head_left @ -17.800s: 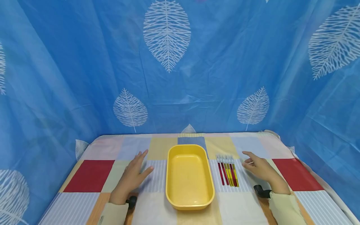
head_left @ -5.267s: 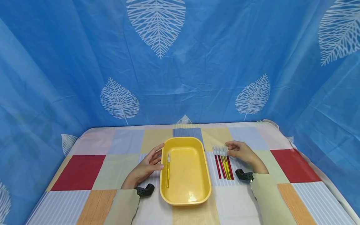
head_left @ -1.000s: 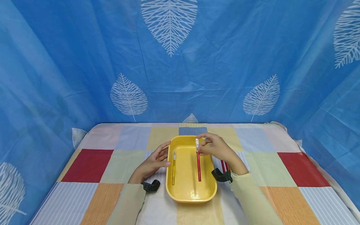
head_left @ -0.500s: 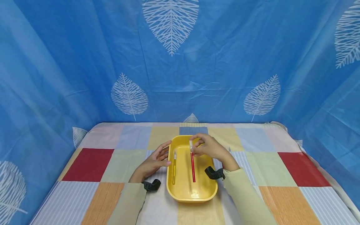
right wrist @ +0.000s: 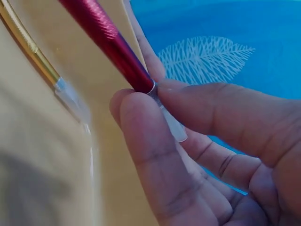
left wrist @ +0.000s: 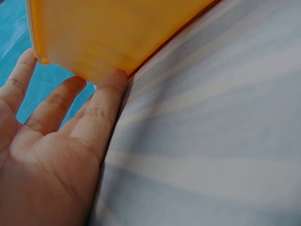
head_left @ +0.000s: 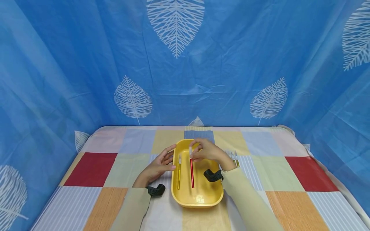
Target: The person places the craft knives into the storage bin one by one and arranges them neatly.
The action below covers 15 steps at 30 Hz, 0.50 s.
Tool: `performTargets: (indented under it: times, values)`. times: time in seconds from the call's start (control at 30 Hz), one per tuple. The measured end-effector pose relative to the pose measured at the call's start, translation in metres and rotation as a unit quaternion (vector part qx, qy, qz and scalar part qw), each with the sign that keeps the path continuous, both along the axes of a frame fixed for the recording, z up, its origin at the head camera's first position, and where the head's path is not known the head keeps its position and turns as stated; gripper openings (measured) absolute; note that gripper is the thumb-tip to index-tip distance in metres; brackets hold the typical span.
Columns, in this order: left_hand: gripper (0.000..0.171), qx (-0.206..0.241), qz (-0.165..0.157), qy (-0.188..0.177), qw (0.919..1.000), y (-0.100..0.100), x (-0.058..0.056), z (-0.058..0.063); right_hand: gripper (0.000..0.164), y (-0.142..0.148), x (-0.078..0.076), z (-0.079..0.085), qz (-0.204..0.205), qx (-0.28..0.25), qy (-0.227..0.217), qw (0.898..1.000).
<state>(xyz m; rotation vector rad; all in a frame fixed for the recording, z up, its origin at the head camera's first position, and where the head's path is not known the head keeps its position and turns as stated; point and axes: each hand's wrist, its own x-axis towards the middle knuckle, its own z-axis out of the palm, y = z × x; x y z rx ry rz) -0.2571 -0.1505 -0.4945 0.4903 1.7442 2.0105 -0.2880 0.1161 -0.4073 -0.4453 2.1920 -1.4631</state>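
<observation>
A yellow plastic tray (head_left: pixel 197 195) stands on the patchwork cloth. My left hand (head_left: pixel 157 167) rests its fingertips against the tray's left side, fingers fairly straight; the left wrist view shows them touching the outer wall (left wrist: pixel 108 33). Above the tray floor, my right hand (head_left: pixel 206 150) pinches a red craft knife (head_left: pixel 192 173) near its clear cap (right wrist: pixel 174 125), between thumb and fingers. Its knurled handle (right wrist: pixel 108 37) points toward the near end of the tray. A gold craft knife (head_left: pixel 179 173) with a capped tip lies lengthwise along the tray's left side.
To the right of the tray, several more capped craft knives (head_left: pixel 236 158) lie on the cloth, mostly hidden behind the right forearm. A blue curtain (head_left: pixel 219 80) with white leaf prints rises behind the table and at both sides.
Earlier, the right hand was at the row of knives; it now holds a red one over the tray. Over the last second it moved left, toward the gold knife. The left hand stays put.
</observation>
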Motion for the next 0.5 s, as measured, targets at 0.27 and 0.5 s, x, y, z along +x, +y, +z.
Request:
performTargets:
  times: [0.27, 0.5]
  values:
    - [0.098, -0.005, 0.007, -0.006, 0.9999, 0.001, 0.001, 0.001, 0.036, -0.010, -0.004, -0.002, -0.004, 0.020, -0.012, 1.000]
    - [0.097, -0.002, 0.002, -0.002, 1.0000, -0.001, -0.001, 0.000, 0.037, -0.016, -0.009, -0.009, -0.012, 0.022, -0.023, 0.999]
